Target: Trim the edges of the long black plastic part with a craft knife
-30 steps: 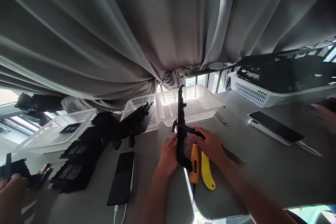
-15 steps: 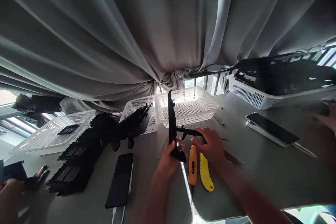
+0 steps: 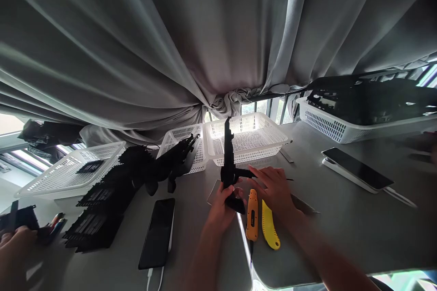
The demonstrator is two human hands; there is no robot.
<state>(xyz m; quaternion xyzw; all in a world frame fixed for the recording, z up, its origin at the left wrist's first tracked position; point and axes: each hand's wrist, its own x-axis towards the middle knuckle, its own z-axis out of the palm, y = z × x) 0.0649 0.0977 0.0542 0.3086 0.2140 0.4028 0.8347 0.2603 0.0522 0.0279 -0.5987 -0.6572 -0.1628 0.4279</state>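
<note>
My left hand [image 3: 222, 205] is closed around the lower end of a long black part [image 3: 228, 157], slim and notched, which stands upright. A narrower black piece [image 3: 245, 173] sticks out sideways from that part and meets it just above my left fingers. My right hand [image 3: 273, 187] has its fingers closed on the outer end of this piece; its far tip shows beyond them. Below my hands, an orange-handled tool [image 3: 252, 216] with a dark cord or shaft and a yellow utility knife [image 3: 270, 229] lie on the grey table [image 3: 191, 245].
White baskets [image 3: 247, 157] line the back; the right one [image 3: 341, 129] is heaped with black parts. Black parts [image 3: 99, 218] are stacked at left. Phones [image 3: 157, 232] lie on both sides. Another person's hand [image 3: 17, 245] holds a black part at far left. A curtain [image 3: 218, 32] hangs behind.
The narrower piece has moved closer against the long part, so less of it shows between them. The long part has turned slightly and shifted right. At far right, another person's hand has mostly left view.
</note>
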